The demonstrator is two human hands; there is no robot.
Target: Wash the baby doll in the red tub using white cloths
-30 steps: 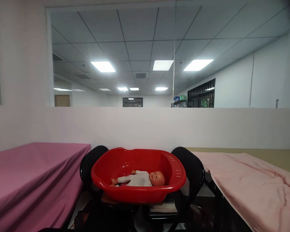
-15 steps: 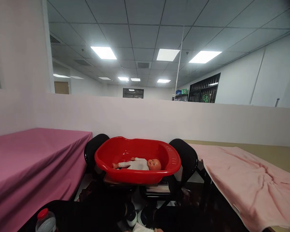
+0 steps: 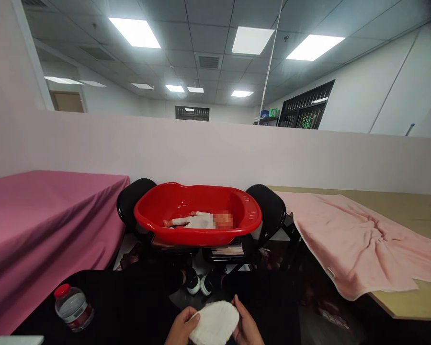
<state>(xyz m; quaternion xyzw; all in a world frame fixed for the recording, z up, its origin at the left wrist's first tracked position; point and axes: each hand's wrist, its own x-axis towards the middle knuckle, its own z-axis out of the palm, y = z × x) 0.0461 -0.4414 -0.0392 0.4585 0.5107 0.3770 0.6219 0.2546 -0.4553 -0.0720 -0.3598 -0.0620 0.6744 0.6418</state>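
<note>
A small white cloth piece, rounded and soft-looking, is held low in front of me; I cannot make out its exact kind. My left hand pinches its left edge between thumb and fingers. On the opposite side, my right hand grips the right edge, with some fingers hidden behind the cloth. Beyond my hands stands a red baby bathtub, set across two black chairs. In it a baby doll in white clothing lies on its back, head to the right.
A red-capped plastic bottle stands on a black surface at left. Pink cloth drapes a bed or table on the left. To the right, a pink towel covers part of a wooden tabletop. Black chairs flank the tub.
My view has tilted down, so the tub and room appear higher. Both hands and the white cloth have come up into view from the bottom edge.
</note>
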